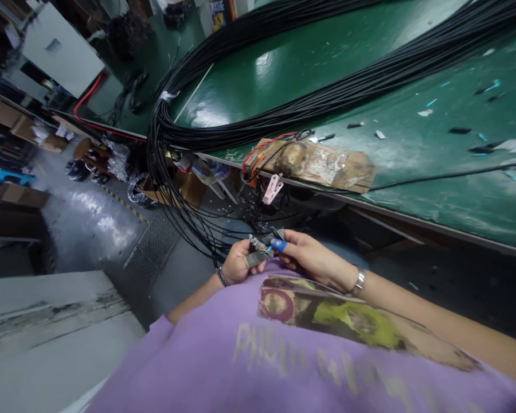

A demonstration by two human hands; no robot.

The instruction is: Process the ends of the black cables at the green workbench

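My left hand (237, 263) is closed round a small flat grey piece (254, 258), close in front of the purple shirt. Thin coloured wires (266, 250), one of them light blue, show at its edge. My right hand (312, 256) pinches at the same spot, with a blue wrap (279, 245) on its thumb. A dark slim thing sticks out by the right fingers; whether it is a tool or a cable end is unclear. Black cables (184, 215) hang from the bench edge down beside the left hand.
A large coil of black cable (262, 123) lies on the green bench (236, 86). At the bench edge sit a stained cardboard piece (356, 169), red and orange wires, and a pink clip (272, 189). Cable scraps (460, 131) litter the right side. A white surface (55, 327) stands at lower left.
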